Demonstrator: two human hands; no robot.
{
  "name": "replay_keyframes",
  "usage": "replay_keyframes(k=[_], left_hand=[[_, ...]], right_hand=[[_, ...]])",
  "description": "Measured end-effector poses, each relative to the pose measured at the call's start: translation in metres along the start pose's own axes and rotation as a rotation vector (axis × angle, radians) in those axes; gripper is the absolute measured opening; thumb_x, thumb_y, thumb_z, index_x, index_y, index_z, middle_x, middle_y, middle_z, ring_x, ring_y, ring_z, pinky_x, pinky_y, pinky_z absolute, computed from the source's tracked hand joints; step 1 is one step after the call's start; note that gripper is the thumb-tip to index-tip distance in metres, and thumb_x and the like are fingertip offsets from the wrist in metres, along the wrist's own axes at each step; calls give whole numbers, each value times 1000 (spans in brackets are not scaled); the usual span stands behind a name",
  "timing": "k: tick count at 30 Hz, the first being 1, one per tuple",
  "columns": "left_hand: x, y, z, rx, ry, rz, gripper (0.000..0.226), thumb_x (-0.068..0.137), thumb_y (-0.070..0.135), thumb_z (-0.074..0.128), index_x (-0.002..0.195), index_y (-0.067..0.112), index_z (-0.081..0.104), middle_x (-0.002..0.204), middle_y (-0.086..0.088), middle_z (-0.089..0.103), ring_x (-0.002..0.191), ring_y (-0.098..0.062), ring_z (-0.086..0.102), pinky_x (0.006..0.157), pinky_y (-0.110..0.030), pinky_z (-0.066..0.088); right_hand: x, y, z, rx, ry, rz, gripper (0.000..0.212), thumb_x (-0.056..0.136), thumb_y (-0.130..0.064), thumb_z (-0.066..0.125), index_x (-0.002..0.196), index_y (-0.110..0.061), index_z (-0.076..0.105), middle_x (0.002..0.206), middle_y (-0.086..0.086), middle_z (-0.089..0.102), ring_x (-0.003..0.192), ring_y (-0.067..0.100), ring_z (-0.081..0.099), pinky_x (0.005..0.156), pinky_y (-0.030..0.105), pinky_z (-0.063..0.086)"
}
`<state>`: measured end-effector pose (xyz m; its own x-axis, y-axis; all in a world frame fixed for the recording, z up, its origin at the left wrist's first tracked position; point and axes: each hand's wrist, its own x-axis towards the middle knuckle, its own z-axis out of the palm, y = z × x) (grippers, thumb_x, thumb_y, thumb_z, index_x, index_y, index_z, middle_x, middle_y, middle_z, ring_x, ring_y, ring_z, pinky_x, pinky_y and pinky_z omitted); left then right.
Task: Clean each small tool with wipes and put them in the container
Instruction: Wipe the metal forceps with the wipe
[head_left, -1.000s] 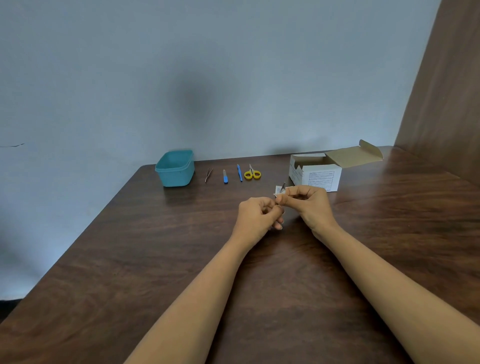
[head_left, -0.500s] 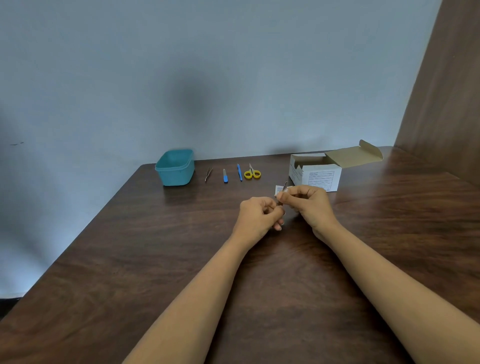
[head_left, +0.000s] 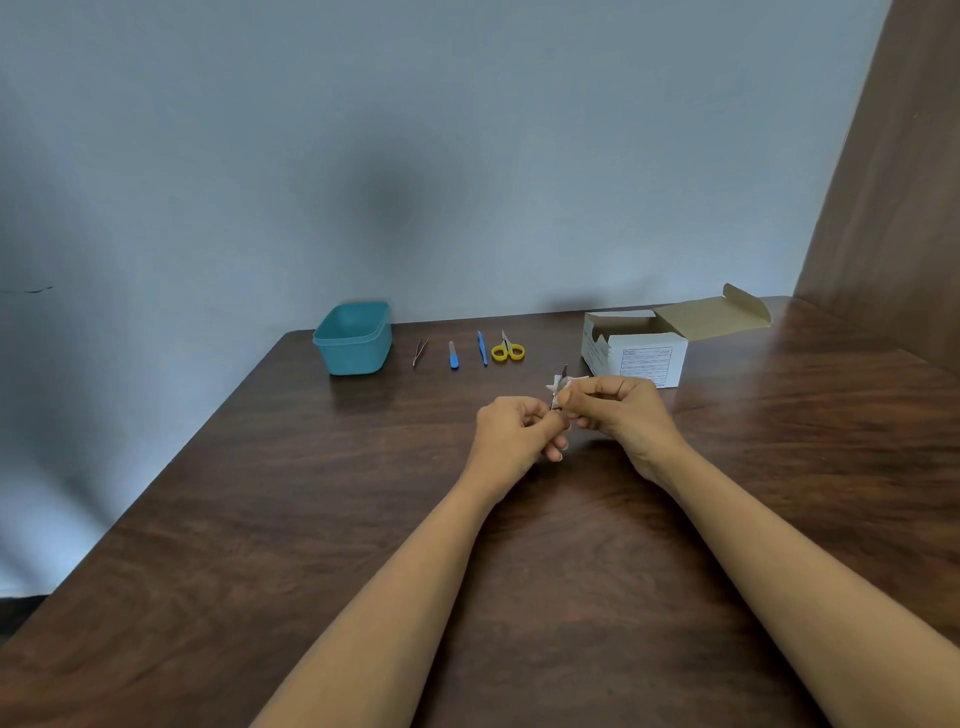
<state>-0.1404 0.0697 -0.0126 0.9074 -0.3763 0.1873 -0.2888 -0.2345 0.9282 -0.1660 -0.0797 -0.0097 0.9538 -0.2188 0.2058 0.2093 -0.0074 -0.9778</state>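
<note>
Head view: left hand (head_left: 519, 431) pinches small metal tool (head_left: 563, 373) by its base, likely to steady it. Right hand (head_left: 618, 410) pinches wipe (head_left: 554, 387) around the shaft, just above left fingers (head_left: 545, 423); container (head_left: 353, 338) well beyond them, leftward.

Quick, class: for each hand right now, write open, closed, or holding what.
Left hand: closed, grips the small metal tool at its lower end.
Right hand: closed, pinches the white wipe around that tool.
</note>
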Motion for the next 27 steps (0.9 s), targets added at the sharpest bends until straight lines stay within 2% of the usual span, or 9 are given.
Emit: replay_keyframes(k=[4, 9, 12, 16, 18, 22, 24, 27], left_hand=[[1, 1, 0, -12, 1, -26, 18, 89, 17, 62, 83, 3, 71, 63, 0, 68, 48, -4, 58, 51, -16, 45], [1, 0, 0, 33, -24, -8, 16, 91, 15, 62, 84, 4, 71, 64, 0, 68, 48, -3, 59, 58, -21, 51], [1, -1, 0, 40, -26, 5, 16, 91, 15, 62, 86, 3, 71, 65, 0, 69, 50, -4, 60, 61, -23, 53], [0, -2, -1, 77, -43, 55, 16, 90, 15, 62, 86, 2, 71, 64, 0, 69, 51, -4, 61, 63, -19, 53], [0, -2, 0, 80, -39, 60, 16, 90, 15, 62, 86, 3, 71, 64, 1, 69, 52, -4, 61, 64, -19, 54], [0, -2, 1, 85, -37, 58, 17, 91, 15, 61, 87, 2, 71, 64, 1, 69, 51, -4, 60, 65, -22, 54], [0, -3, 1, 91, -37, 56, 17, 91, 15, 61, 86, 3, 71, 63, 1, 69, 51, -3, 60, 65, -23, 54], [0, -2, 2, 103, -31, 60, 16, 90, 15, 61, 85, 3, 71, 61, 3, 68, 50, -2, 60, 64, -23, 54]], right_hand=[[3, 3, -3, -1, 3, 19, 13, 85, 0, 64, 85, -7, 74, 73, 10, 70, 68, 12, 64, 66, 21, 54], [4, 7, -2, -59, 48, -31, 10, 77, -4, 74, 88, -5, 72, 74, 5, 68, 63, 5, 60, 59, 17, 47], [4, 7, 0, -84, 40, -91, 7, 77, -3, 74, 81, -8, 71, 73, 5, 67, 67, 7, 60, 64, 15, 48], [4, 11, 1, -170, 2, -161, 6, 78, -8, 75, 77, -4, 70, 73, 16, 60, 68, 19, 53, 66, 27, 46], [5, 11, 1, -161, 9, -168, 7, 78, -7, 74, 78, -2, 70, 73, 20, 60, 68, 20, 53, 67, 29, 46], [4, 10, 1, -139, -5, -180, 8, 81, -2, 69, 76, -8, 71, 68, 9, 60, 65, 7, 54, 67, 15, 48], [5, 11, 0, -135, -14, -174, 5, 81, 0, 69, 78, -3, 71, 68, 10, 58, 67, 9, 53, 68, 15, 48], [6, 12, -1, -111, 3, -144, 12, 77, 2, 73, 69, -7, 70, 55, -5, 51, 66, 14, 51, 70, 19, 48]])
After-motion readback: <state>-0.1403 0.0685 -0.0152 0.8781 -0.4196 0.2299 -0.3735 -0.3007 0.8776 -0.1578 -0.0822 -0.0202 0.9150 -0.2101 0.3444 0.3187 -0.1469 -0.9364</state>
